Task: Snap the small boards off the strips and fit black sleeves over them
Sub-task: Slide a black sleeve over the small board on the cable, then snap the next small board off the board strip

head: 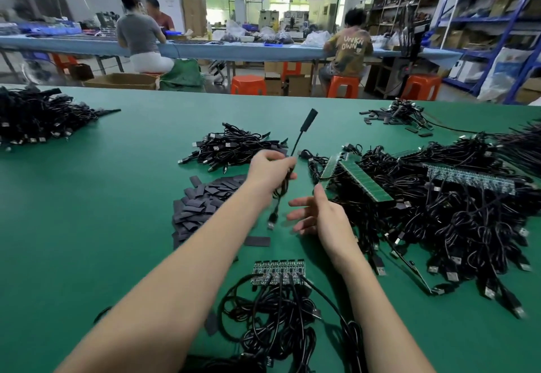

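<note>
My left hand (270, 169) is closed around a black USB cable (294, 150). Its far end carries a black sleeve (309, 120) and sticks up over the table; its USB plug (272, 220) dangles below the hand. My right hand (317, 216) hovers just right of the plug, fingers spread, holding nothing. A short strip of small boards (278, 272) with cables soldered on lies near the front between my forearms. A heap of flat black sleeves (202, 202) lies left of my left hand.
A large tangle of cabled board strips (433, 205) fills the right side. A pile of sleeved cables (234, 145) sits beyond my left hand, another cable heap (35, 120) at far left, and loose sleeves (401, 116) at far right. People sit at benches behind.
</note>
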### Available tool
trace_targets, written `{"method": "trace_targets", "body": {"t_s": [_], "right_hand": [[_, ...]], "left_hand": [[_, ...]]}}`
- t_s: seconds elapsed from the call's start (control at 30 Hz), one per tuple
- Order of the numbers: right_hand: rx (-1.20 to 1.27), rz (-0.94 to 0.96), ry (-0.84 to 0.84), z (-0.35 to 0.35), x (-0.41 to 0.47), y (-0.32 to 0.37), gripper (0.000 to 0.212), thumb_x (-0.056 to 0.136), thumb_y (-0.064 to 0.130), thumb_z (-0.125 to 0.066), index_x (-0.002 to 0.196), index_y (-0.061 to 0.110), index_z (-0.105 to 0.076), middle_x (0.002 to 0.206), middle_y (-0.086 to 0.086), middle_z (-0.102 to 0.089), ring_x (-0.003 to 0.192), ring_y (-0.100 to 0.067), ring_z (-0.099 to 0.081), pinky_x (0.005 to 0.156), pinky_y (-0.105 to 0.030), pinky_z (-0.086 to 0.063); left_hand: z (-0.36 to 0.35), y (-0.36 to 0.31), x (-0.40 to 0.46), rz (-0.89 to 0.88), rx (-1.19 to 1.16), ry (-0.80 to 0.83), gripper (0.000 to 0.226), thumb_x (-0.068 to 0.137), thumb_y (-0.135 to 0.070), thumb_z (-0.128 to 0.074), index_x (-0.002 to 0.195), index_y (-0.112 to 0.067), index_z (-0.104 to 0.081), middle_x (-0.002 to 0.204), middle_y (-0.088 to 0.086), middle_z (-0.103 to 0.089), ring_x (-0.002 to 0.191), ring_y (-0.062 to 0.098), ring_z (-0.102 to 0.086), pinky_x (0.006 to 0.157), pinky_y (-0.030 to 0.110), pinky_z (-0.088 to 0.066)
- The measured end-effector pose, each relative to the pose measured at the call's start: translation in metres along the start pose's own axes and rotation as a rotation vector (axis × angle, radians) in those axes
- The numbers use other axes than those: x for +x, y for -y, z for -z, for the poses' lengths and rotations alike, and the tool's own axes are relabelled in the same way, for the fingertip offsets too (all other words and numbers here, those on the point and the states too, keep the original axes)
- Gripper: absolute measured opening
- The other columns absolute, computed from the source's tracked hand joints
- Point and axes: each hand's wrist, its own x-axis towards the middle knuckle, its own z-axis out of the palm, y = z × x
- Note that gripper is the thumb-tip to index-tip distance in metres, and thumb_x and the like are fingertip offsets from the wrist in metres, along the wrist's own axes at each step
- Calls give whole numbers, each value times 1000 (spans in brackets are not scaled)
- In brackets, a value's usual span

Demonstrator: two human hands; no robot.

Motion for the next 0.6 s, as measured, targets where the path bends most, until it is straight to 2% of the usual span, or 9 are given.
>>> {"method": "trace_targets", "body": {"t_s": [0.07, 0.13, 0.27, 0.33, 0.37, 0.4, 0.47, 0.53, 0.6], "right_hand": [[7, 10, 10, 1, 0, 1, 60, 109, 46, -32, 92, 7, -74, 76, -11, -76, 56, -19, -62, 56, -26, -50], [-10, 17, 16, 2, 0, 0, 58, 109, 44, -33, 92, 7, -75, 77, -11, -76, 58, -18, -63, 58, -26, -51], [-34, 19, 23, 3, 1, -1, 57, 108, 45, -34, 93, 9, -75, 81, -10, -77, 62, -19, -64, 59, -26, -51], [-35, 18, 26, 3, 2, -1, 56, 108, 45, -35, 93, 9, -75, 81, -9, -77, 62, -18, -65, 59, -25, -51], [-38, 16, 29, 3, 2, -2, 55, 108, 45, -36, 93, 9, -75, 81, -9, -77, 62, -17, -65, 58, -24, -51], [-40, 16, 32, 3, 3, -2, 55, 108, 45, -36, 93, 9, -75, 81, -9, -77, 61, -17, -65, 58, -24, -51], [-40, 18, 33, 3, 3, -2, 53, 107, 44, -38, 92, 9, -75, 80, -9, -77, 61, -18, -64, 59, -25, -51], [-44, 23, 33, 3, 4, -3, 53, 107, 45, -38, 92, 10, -75, 80, -9, -77, 61, -17, -65, 59, -25, -51], [-42, 22, 35, 3, 4, -3, 52, 107, 44, -40, 91, 10, -75, 80, -8, -77, 60, -17, -64, 58, -24, -51]], "left_hand": [[2, -12, 26, -83, 171, -60, 14, 86, -11, -72, 90, -18, -60, 81, 1, -68, 71, 19, -68, 73, 31, -51], [6, -25, 50, -175, 387, -112, 12, 88, -14, -68, 85, -21, -60, 87, -1, -67, 83, 20, -65, 81, 30, -52], [19, -53, 87, -504, 777, -223, 7, 94, -13, -59, 95, -20, -61, 94, -2, -64, 90, 21, -59, 77, 30, -44], [30, -59, 102, -689, 973, -254, 11, 95, -10, -55, 100, -17, -62, 101, 2, -65, 91, 25, -58, 80, 32, -39], [35, -59, 109, -719, 1105, -221, 14, 96, -10, -53, 105, -16, -62, 107, 4, -66, 96, 28, -59, 85, 34, -38], [41, -55, 115, -682, 1261, -155, 17, 98, -14, -52, 112, -15, -62, 115, 6, -66, 103, 30, -60, 91, 36, -38], [52, -37, 124, -457, 1513, 27, 37, 103, -34, -49, 133, -13, -54, 136, 12, -60, 124, 32, -55, 106, 43, -37], [61, -15, 128, -312, 1575, 183, 63, 103, -50, -41, 153, -12, -33, 161, 11, -34, 149, 28, -30, 123, 51, -20], [66, -5, 131, -321, 1590, 242, 75, 103, -58, -34, 160, -13, -17, 170, 4, -9, 156, 22, -4, 126, 50, -2]]}}
